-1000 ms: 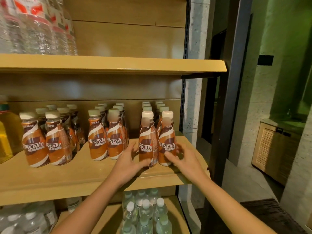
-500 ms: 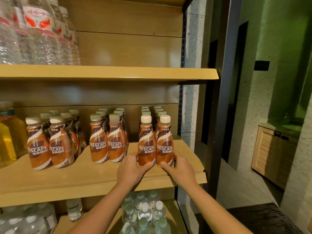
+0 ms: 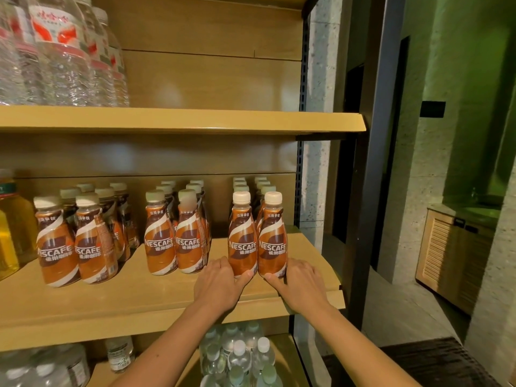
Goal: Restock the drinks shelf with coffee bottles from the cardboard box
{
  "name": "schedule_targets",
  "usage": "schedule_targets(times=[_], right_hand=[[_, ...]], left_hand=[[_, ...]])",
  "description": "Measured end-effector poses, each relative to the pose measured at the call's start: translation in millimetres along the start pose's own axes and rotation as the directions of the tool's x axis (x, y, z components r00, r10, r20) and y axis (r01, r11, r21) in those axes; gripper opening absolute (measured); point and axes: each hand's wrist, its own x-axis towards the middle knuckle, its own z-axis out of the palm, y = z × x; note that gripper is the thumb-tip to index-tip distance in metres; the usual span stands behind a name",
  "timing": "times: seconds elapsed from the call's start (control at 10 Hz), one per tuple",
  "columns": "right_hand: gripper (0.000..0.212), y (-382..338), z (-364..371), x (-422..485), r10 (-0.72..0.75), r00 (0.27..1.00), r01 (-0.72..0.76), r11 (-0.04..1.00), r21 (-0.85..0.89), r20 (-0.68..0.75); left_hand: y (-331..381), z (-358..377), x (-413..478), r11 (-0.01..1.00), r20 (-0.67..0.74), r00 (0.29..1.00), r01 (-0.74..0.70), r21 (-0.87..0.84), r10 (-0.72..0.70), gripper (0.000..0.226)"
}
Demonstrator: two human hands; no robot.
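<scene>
The wooden shelving [image 3: 206, 79] fills the left of the view. To its right are a grey stone wall [image 3: 413, 191], a dark post [image 3: 374, 163] and a slatted cabinet [image 3: 452, 255]. The upper shelf [image 3: 195, 121] carries water bottles [image 3: 64, 60]. The drinks shelf [image 3: 125, 300] below it carries coffee bottles [image 3: 173, 233] in double rows. At its right end the front pair stands upright, side by side. The left hand [image 3: 217, 286] curls around the base of the left front bottle [image 3: 242, 241]. The right hand [image 3: 300, 284] curls around the base of the right front bottle [image 3: 272, 241]. Both thumbs lie in front.
</scene>
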Motion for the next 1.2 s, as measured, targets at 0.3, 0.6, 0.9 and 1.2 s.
schedule_targets(times=[0.3, 0.6, 0.9, 1.2], right_hand=[[0.056, -3.5, 0.8, 20.1, 0.054, 0.995, -0.055, 0.998, 0.006, 0.085], [0.062, -6.8, 2.8, 31.0, 0.088, 0.989, -0.089, 0.996, 0.002, 0.12], [0.064, -9.5, 0.2, 27.4, 0.095, 0.988, -0.091, 0.995, -0.031, 0.125], [0.098, -9.1, 6.3, 19.5, 0.119, 0.991, -0.102, 0.97, 0.219, -0.067]], left_hand=[[0.2, 4.9, 15.7, 0.999, 0.042, 0.999, 0.035, -0.031, -0.034, 0.064], [8.4, 2.5, 19.2, 0.994, 0.072, 0.992, 0.107, 0.017, -0.108, 0.067], [14.3, 0.9, 13.0, 0.989, 0.057, 0.988, 0.143, 0.04, -0.145, 0.073], [21.4, -7.3, -8.0, 0.982, -0.16, 0.972, 0.159, -0.098, -0.173, 0.084]])
